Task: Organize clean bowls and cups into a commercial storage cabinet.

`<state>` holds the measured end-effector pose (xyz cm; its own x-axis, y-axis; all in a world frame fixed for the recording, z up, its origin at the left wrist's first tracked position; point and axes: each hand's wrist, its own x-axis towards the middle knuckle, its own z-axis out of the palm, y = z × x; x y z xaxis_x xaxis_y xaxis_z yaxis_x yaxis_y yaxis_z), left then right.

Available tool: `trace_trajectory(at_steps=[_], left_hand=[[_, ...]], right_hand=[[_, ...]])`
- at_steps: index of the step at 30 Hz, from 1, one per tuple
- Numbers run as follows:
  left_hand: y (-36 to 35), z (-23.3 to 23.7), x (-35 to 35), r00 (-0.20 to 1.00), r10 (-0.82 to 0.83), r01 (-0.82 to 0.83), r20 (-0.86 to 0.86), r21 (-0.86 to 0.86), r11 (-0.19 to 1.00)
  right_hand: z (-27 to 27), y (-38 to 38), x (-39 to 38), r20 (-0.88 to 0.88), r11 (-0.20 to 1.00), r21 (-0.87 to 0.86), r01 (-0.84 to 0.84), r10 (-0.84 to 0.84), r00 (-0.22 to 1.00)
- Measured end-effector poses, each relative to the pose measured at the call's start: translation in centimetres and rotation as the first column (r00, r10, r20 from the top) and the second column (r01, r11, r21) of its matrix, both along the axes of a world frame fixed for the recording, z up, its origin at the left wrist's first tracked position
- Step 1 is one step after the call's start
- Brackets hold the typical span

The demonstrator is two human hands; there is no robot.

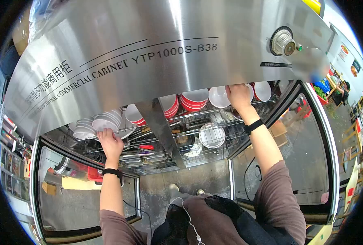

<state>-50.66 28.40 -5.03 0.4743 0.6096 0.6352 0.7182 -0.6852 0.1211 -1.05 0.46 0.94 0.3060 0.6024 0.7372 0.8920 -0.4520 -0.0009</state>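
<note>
Inside an open steel cabinet (120, 69), bowls stand on a wire rack. My left hand (111, 143) is at the lower edge of a nested stack of white bowls (107, 121), its fingers bent against them; whether it grips them is unclear. My right hand (239, 96) reaches in among red-and-white bowls, beside a white bowl (219, 97) and near another bowl (262, 91) at the right end. Its fingertips are hidden by the cabinet's front panel. More stacked red-rimmed bowls (194, 100) sit between my hands.
Glass doors hang open at left (87, 204) and right (287, 155). A lower rack holds white plates (212, 135) and a red-handled utensil (146, 147). A metal post (163, 132) divides the opening. A person (344, 87) sits at the far right.
</note>
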Motion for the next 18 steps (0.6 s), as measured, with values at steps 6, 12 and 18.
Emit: trace_trajectory(at_steps=[6,12,18], left_hand=[[-1.6,1.6,-0.7,0.956,-0.149,0.155,0.251,-0.002,0.988],[-9.3,5.3,-0.2,0.907,-0.318,0.247,0.276,0.264,0.933],[-20.8,11.3,3.8,0.677,-0.736,0.736,0.018,0.013,0.677]], right_hand=[[2.4,-3.2,-1.3,-0.154,0.968,0.243,-0.055,0.094,0.984],[2.5,-7.3,-3.3,-0.409,0.89,0.452,-0.064,0.271,0.871],[0.1,-8.7,-12.6,-0.681,0.812,0.458,-0.363,0.582,0.444]])
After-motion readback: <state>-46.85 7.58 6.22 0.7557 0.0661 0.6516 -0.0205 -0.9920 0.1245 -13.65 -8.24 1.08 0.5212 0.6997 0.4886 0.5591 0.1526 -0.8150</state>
